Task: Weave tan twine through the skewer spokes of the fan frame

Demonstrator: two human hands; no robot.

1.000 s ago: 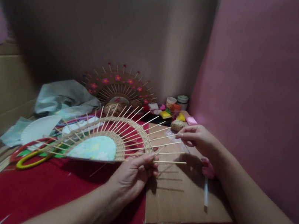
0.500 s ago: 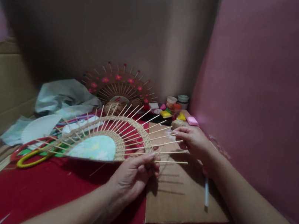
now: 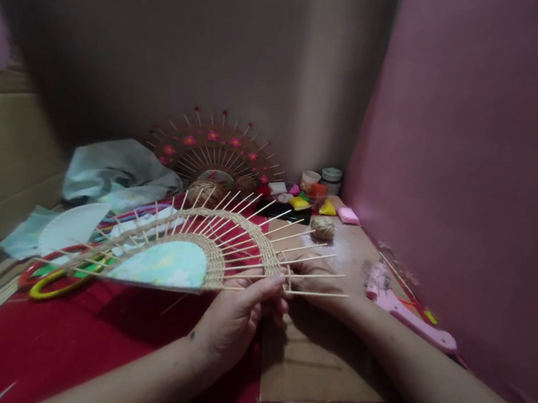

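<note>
**Tan weave, steadied at the fan's right end**

The fan [image 3: 215, 266] is held above the red worktop [image 3: 56, 338], its right-hand sticks [image 3: 336, 296] reaching out over a cardboard sheet [image 3: 317, 384]. Its right end is gripped by the left hand [image 3: 239, 315], with the thumb pressed near the end of the outer woven band [image 3: 268, 253]. The right hand [image 3: 330, 281] is placed behind the projecting sticks; its fingers are partly hidden, and whether anything is pinched by them cannot be told.

Weaving at this edge seems to be the step in hand. For a neat result, the thumb should be kept firm on the last stick, so that no slack is let into the band. Cord is best passed over and under by turns, then drawn snug against the row beside it. Too hard a pull should be avoided, since the thin sticks could be bent or drawn together. Clearance should be kept from the pink glue gun [image 3: 406, 316] lying beside the right forearm.
</note>
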